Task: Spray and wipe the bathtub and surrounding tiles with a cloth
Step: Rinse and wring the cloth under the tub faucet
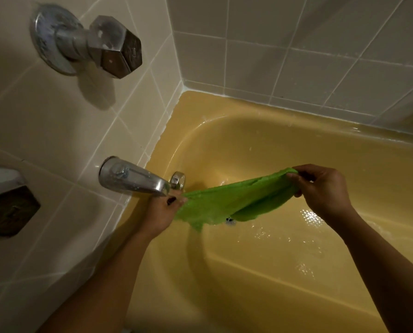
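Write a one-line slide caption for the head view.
Left hand and right hand hold a green cloth stretched above the yellow bathtub, beside the chrome tub spout.

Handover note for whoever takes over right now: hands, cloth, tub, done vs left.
Left hand: pinches one end of the green cloth, just below the spout.
Right hand: pinches the other end; the cloth hangs stretched between both hands over the drain end of the bathtub.
Done: the tub shows wet glints on rim and floor; how much has been wiped cannot be told.
Left: probably wiping the tub and the tiles.
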Available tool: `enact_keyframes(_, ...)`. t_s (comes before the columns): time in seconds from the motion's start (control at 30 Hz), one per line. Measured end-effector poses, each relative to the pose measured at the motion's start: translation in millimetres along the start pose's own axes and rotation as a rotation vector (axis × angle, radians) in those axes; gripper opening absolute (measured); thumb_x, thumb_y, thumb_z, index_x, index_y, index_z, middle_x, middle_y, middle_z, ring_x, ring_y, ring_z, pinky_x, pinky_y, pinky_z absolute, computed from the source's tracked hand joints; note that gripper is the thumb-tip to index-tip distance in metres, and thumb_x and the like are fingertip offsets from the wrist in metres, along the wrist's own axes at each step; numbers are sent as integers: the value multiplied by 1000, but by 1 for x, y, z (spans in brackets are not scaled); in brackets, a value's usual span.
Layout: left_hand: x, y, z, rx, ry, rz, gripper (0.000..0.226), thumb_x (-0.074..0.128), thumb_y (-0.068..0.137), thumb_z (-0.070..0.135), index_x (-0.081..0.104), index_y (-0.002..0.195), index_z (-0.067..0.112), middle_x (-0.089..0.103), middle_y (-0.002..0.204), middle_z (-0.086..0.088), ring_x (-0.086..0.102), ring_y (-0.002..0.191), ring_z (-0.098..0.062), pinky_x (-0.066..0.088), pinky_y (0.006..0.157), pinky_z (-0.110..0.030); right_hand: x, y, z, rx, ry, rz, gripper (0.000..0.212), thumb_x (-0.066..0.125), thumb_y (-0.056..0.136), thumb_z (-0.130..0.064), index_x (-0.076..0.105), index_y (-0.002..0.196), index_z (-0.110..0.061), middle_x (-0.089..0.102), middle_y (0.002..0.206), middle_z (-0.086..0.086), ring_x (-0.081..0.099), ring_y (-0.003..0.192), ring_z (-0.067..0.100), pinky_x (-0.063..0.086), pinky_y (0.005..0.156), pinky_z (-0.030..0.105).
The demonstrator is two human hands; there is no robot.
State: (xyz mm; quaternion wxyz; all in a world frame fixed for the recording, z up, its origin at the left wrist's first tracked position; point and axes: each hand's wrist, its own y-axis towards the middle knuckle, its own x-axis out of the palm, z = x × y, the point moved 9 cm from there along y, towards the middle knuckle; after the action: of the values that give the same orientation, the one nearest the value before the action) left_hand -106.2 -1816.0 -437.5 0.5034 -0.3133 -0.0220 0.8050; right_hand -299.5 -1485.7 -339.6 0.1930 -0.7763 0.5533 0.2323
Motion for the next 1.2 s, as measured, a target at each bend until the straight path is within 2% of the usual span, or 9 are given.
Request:
enact_keyframes(0.13, -4, -1, -5, 0, -5, 18, 21, 70, 94, 37, 75, 96, 17, 74, 89, -9, 67, 81, -26, 54, 74, -42, 13, -6, 15, 64, -74, 10, 11, 72, 92, -14, 79, 101, -11, 64, 66, -13, 61, 56, -1, 44, 56, 5)
enact_keyframes(0.27, -4, -5, -4, 20, -3, 77, 6, 69, 97, 25, 68, 92, 24, 73, 93, -14, 70, 86, -26, 57, 78, -48, 23, -9, 11, 68, -96, 14, 13, 74, 91, -14, 79, 102, -14, 71, 78, -2, 65, 69, 9, 51, 67, 25)
enact_keyframes(0.4, 2, -10, 7, 59, 26, 68, 19, 71, 94, 35, 71, 106, 20, 72, 94, 1, 69, 87, -15, 58, 74, -35, 19, -8, 16, 104, -154, 84, 12, 75, 87, -15, 78, 99, -17, 73, 85, 4, 67, 82, 22, 55, 80, 35)
enact_keyframes(0.53, 6, -7, 15, 148, 137, 2, 18, 67, 98, 15, 70, 116, 16, 71, 102, 2, 65, 91, -13, 53, 78, -24, 7, -12, 32, 190, -186, 163, 13, 71, 90, -17, 77, 101, -15, 69, 85, 1, 64, 86, 22, 49, 81, 32)
enact_keyframes(0.6, 8, -8, 17, 186, 192, -27, 22, 65, 99, 10, 70, 120, 8, 68, 107, 2, 63, 96, -9, 46, 81, -7, 0, -17, 40, 217, -161, 209, 14, 71, 90, -18, 77, 102, -15, 69, 86, 1, 65, 88, 22, 49, 82, 31)
enact_keyframes(0.7, 10, -9, 14, 202, 225, -40, 22, 61, 101, 8, 70, 121, 6, 65, 98, 7, 59, 84, 6, 39, 74, 2, -10, -23, 45, 224, -129, 246, 18, 73, 90, -22, 77, 106, -14, 72, 91, 2, 64, 89, 17, 41, 82, 25)
enact_keyframes(0.8, 10, -6, 12, 168, 159, -30, 21, 60, 100, 8, 72, 117, 15, 66, 91, 15, 61, 85, 9, 43, 73, -4, -19, -26, 48, 233, -112, 242, 16, 74, 91, -23, 77, 104, -14, 72, 89, 3, 65, 88, 19, 42, 82, 25)
enact_keyframes(1.0, 6, 5, -3, 89, 2, 56, 32, 56, 100, 11, 68, 102, 40, 74, 94, 2, 69, 84, -21, 54, 77, -38, -23, -16, 44, 217, -125, 133, 11, 74, 91, -17, 78, 101, -15, 69, 77, -1, 67, 80, 23, 45, 77, 28)
enact_keyframes(1.2, -1, 5, -3, 5, -93, 215, 12, 63, 101, 22, 71, 102, 13, 68, 78, -4, 62, 69, -21, 48, 63, -33, -20, -10, 43, 207, -87, 133, 10, 76, 88, -17, 79, 98, -19, 74, 80, 1, 72, 76, 24, 59, 83, 47)
